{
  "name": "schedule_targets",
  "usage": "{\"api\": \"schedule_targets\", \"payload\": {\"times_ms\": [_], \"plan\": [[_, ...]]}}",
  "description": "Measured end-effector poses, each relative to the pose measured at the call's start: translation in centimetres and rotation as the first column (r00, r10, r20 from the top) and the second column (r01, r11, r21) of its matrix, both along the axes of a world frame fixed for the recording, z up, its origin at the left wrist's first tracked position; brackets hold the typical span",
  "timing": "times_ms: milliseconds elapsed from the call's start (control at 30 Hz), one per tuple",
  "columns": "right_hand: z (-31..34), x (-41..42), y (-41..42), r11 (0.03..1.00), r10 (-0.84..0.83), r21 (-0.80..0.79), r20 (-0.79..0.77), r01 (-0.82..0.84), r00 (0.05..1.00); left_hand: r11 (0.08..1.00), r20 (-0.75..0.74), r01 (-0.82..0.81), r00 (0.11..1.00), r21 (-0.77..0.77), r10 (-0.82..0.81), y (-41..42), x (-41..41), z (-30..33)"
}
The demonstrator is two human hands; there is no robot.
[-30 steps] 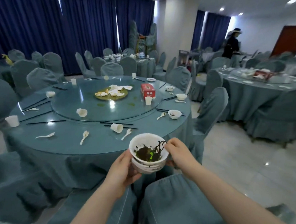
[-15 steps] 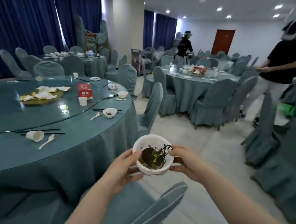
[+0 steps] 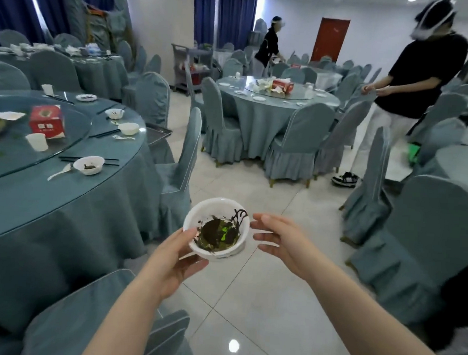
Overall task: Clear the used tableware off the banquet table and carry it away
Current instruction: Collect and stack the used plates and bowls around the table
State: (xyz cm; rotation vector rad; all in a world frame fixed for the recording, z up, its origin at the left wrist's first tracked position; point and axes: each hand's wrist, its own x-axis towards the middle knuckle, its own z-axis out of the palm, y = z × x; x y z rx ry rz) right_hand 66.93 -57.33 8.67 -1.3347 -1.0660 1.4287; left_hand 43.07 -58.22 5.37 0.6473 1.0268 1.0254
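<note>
A stack of white bowls [image 3: 195, 226] with dark leftover greens in the top one hangs over the floor, right of the round banquet table [image 3: 68, 193]. My left hand [image 3: 176, 253] grips the stack from below and the left, thumb on its rim. My right hand [image 3: 281, 240] is just right of the bowls, fingers spread and apart from them. On the table lie a dirty bowl [image 3: 89, 164], a spoon [image 3: 60, 172], black chopsticks [image 3: 112, 161], a paper cup [image 3: 37, 141], more bowls [image 3: 128, 128] and a red tissue box [image 3: 47, 121].
Covered chairs stand at the table's edge [image 3: 180, 157] and under my arms [image 3: 85, 314]. Another chair [image 3: 427, 246] is at the right. A person in black [image 3: 411, 87] walks nearby. A second set table [image 3: 276, 108] and a cart [image 3: 192, 69] lie ahead across tiled floor.
I have turned further right, away from the table, carrying the bowls. My right hand has let go of the stack and opened. The person in black has come closer.
</note>
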Motion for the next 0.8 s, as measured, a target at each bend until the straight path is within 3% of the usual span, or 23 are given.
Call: {"api": "schedule_targets", "payload": {"times_ms": [267,467,633,800], "plan": [[-1.5,5.1,12.4,0.999,0.034,-0.025,0.059,-0.033,0.998,0.962,0.128,-0.257,0.955,-0.092,0.267,12.2,2.5,-3.6],[-1.7,6.5,23.1,0.997,0.072,-0.024,0.057,-0.071,0.996,0.909,0.152,-0.403,0.897,-0.109,0.416,22.6,4.1,-2.4],[-2.6,3.5,30.4,0.983,0.175,-0.067,0.023,-0.173,0.984,0.851,0.154,-0.513,0.837,-0.112,0.525,25.9,1.2,-2.4],[-4.0,-2.7,40.2,0.940,0.321,-0.126,0.020,-0.316,0.947,0.725,0.171,-0.670,0.705,-0.160,0.689,29.8,-3.8,-3.6]]}}
